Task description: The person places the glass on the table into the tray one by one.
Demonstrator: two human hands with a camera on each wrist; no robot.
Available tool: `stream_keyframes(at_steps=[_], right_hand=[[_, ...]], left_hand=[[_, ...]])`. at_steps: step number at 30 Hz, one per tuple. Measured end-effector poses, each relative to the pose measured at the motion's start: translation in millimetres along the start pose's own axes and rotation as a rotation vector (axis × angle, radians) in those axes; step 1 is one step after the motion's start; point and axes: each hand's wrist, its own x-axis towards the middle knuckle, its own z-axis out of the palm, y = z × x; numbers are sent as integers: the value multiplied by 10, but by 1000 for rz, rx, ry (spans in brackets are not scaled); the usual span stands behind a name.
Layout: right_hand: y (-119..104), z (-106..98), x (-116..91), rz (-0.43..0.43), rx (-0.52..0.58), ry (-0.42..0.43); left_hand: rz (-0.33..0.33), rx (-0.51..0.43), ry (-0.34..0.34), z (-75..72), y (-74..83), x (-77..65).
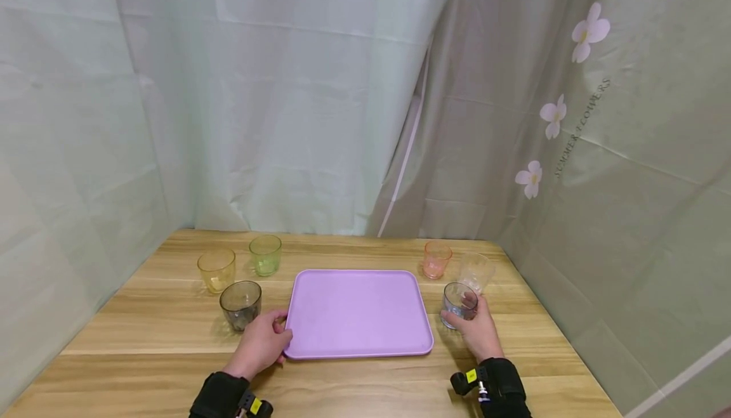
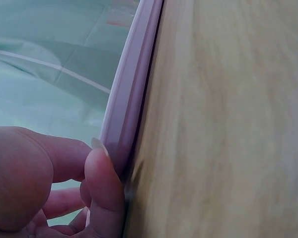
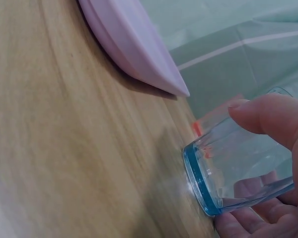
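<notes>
A purple rectangular tray (image 1: 360, 313) lies on the wooden table. My left hand (image 1: 263, 342) grips the tray's near left edge, with its thumb and curled fingers at the rim in the left wrist view. My right hand (image 1: 480, 329) is wrapped round a clear bluish drinking glass (image 3: 238, 158), thumb on one side and fingers on the other. Its thick blue base is right at the tabletop, to the right of the tray. Just behind it stand a colourless glass (image 1: 476, 269) and an orange-pink glass (image 1: 436, 261).
Left of the tray stand a dark grey glass (image 1: 241, 304), close to my left hand, a yellow glass (image 1: 217, 272) and a green glass (image 1: 265, 256). Pale curtains (image 1: 285, 101) hang round the back and sides of the wooden table (image 1: 354, 389).
</notes>
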Motion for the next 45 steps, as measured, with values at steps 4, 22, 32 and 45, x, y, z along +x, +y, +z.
stream_keyframes(at_steps=[4,22,32,45], right_hand=[[8,0,-7,-8,2,-3],[-39,-24,12,18,-12,-7],[-53,-19,-14,25,-24,-14],[-36,-19,8,20,-22,-19]], left_hand=[[-6,0,-5,0,-3,-11],[2,-12,-7,-22,51,-13],[6,-19,1,-18,31,-26],[-2,-26,4,-12,20,-24]])
